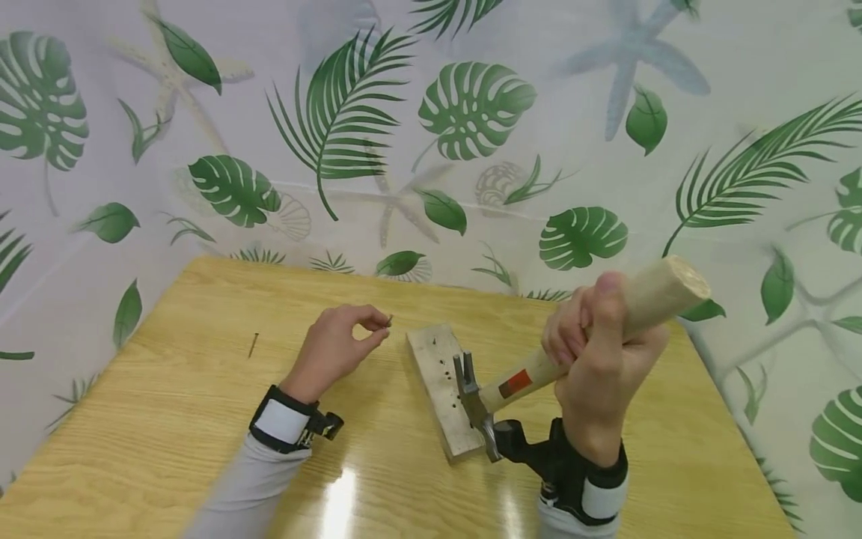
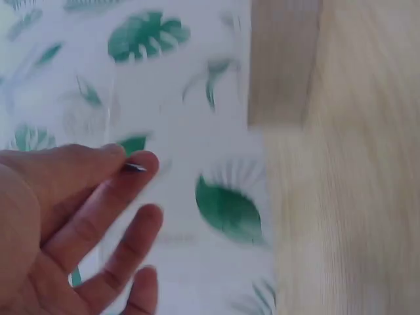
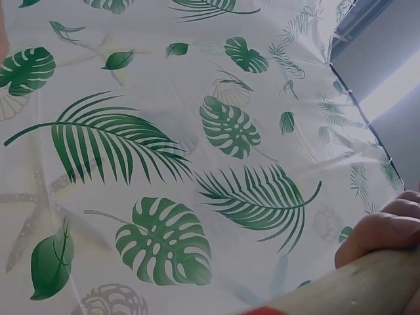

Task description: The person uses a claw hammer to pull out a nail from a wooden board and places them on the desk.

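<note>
My left hand (image 1: 337, 346) pinches a small nail (image 1: 389, 321) between thumb and index finger, to the left of the wooden block (image 1: 431, 374). In the left wrist view only a short shiny bit of the nail (image 2: 135, 167) shows at the fingertips. The pale block lies on the table with several dark nails in a line along its top. A claw hammer (image 1: 532, 374) is gripped by its wooden handle in my right hand (image 1: 599, 359). Its metal head overlaps the block's near right side in the head view, claw pointing away from me.
A loose nail (image 1: 253, 345) lies on the wooden table (image 1: 168, 419), left of my left hand. Behind the table hangs a leaf-patterned sheet (image 1: 471, 224), which also fills most of the right wrist view. Both wrists wear black straps with small cameras.
</note>
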`<state>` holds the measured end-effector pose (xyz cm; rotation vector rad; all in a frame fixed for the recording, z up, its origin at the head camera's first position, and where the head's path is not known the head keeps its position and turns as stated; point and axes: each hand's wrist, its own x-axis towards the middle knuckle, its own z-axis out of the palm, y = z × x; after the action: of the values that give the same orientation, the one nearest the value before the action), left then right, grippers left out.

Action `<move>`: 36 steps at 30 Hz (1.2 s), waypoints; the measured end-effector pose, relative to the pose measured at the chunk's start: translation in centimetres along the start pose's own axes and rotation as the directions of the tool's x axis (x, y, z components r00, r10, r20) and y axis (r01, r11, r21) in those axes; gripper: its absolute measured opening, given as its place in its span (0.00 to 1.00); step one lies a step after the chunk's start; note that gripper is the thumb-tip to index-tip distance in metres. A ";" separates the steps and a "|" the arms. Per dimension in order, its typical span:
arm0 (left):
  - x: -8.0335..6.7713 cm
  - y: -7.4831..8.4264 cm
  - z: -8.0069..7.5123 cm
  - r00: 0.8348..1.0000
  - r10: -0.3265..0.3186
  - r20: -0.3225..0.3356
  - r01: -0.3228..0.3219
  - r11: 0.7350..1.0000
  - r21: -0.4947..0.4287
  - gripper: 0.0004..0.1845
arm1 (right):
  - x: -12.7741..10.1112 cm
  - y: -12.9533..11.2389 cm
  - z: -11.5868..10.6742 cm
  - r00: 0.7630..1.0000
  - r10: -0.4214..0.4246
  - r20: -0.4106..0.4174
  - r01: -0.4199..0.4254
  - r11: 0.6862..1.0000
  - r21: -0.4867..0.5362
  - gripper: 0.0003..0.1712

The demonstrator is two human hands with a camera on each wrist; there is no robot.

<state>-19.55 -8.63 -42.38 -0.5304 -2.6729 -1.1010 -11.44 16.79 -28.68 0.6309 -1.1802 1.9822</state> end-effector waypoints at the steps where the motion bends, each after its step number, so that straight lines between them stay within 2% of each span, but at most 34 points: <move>1: 0.0 -0.9 -0.6 0.999 -0.047 0.007 0.047 0.999 0.017 0.08 | 0.0 0.0 -0.1 1.000 -0.002 -0.006 0.002 1.000 0.000 0.26; 4: -0.3 -3.6 -2.5 0.980 -0.200 0.014 0.198 0.977 0.074 0.09 | 0.0 -0.1 -0.2 1.000 -0.002 -0.018 0.002 1.000 -0.003 0.26; 6: -0.7 -5.4 -3.8 0.956 -0.293 0.003 0.290 0.948 0.129 0.09 | 0.0 -0.1 -0.2 1.000 0.001 -0.016 -0.002 1.000 -0.008 0.26; 8: -1.2 -6.9 -4.9 0.926 -0.377 -0.017 0.374 0.911 0.175 0.08 | 0.0 -0.1 -0.2 1.000 0.010 -0.008 -0.010 1.000 -0.009 0.26; 11: -1.9 -8.5 -6.1 0.880 -0.473 -0.039 0.468 0.853 0.230 0.08 | 0.1 0.0 -0.2 1.000 0.022 0.010 -0.022 1.000 -0.009 0.26; 13: -2.1 -9.1 -6.6 0.850 -0.525 -0.041 0.517 0.818 0.252 0.14 | 0.1 0.0 -0.2 0.999 0.029 0.016 -0.029 1.000 -0.005 0.26; 16: -2.1 -9.7 -6.9 0.819 -0.571 -0.046 0.561 0.781 0.274 0.21 | 0.1 -0.1 -0.3 0.999 0.033 0.015 -0.033 0.999 -0.001 0.26; 24: -2.1 -10.8 -6.6 0.785 -0.607 -0.125 0.614 0.734 0.289 0.16 | 0.2 0.0 -0.5 0.999 0.037 0.002 -0.037 0.999 -0.003 0.26; 30: -2.4 -11.1 -6.2 0.761 -0.629 -0.158 0.645 0.710 0.282 0.20 | 0.3 0.2 -0.4 0.999 0.040 0.020 -0.040 0.999 -0.005 0.26; 36: -2.6 -11.0 -6.2 0.752 -0.639 -0.163 0.656 0.700 0.282 0.21 | 0.3 0.4 -0.4 0.998 0.044 0.037 -0.044 0.999 -0.013 0.26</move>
<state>-21.26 -20.92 -45.86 0.5559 -2.9712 -0.7356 -11.99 17.07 -28.85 0.6429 -1.2370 2.0066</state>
